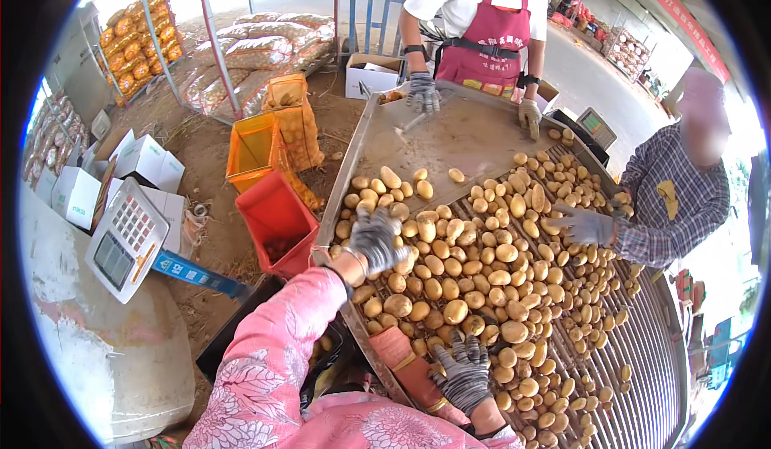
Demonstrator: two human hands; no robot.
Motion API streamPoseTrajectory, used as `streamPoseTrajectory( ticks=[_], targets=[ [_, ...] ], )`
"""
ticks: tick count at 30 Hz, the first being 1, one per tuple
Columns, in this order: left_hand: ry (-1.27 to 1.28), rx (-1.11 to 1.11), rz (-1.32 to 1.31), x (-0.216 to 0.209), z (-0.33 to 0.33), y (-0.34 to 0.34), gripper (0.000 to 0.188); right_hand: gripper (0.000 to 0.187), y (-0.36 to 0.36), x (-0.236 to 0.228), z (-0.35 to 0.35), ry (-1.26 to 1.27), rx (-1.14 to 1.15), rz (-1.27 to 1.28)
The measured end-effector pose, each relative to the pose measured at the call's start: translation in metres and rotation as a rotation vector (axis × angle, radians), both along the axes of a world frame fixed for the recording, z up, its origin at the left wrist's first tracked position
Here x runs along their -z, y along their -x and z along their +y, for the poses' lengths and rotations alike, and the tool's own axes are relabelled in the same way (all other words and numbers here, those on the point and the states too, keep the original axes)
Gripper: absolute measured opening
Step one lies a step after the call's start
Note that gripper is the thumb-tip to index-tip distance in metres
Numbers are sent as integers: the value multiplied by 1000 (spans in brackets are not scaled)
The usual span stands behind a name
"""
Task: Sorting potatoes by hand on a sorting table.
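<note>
Many loose potatoes [454,312] cover the slatted sorting table [642,353] before me. My left hand [376,238], in a grey striped glove, is over the potatoes by the table's left edge. Its fingers are apart, and I see nothing held in them. Lower down, my right hand [466,373], gloved alike, lies palm down at the near edge of the pile. Its fingers stretch toward a darker potato [474,325]; the palm side is hidden. Beside that hand, a reddish pad [393,348] covers part of the table's near rim.
A red basket [277,222] and an orange crate [250,153] stand left of the table. A scale display [127,238] rises nearer me. Across the table is a co-worker in a red apron [482,63]; at the right, another in a checked shirt [675,184] reaches over the potatoes.
</note>
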State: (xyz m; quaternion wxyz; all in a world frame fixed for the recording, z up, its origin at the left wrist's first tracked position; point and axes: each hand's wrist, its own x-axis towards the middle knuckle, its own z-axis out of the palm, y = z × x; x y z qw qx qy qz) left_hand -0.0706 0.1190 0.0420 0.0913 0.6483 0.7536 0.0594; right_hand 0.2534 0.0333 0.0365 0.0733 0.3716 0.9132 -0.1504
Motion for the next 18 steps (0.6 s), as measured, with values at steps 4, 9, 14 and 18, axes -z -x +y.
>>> streamPoseTrajectory(
  ticks=[4,9,14,18],
  targets=[
    [-19,138,-171,-2,-26,-55,62,57,1,0,0,8,9,-19],
    [-44,598,-307,-33,-49,-79,59,58,-3,3,1,-28,-7,26],
    [307,719,-837,-35,-63,-70,45,56,-2,2,3,24,-7,44],
    [-16,563,-882,-28,-19,-18,26,56,-5,1,2,26,-1,33]
  ],
)
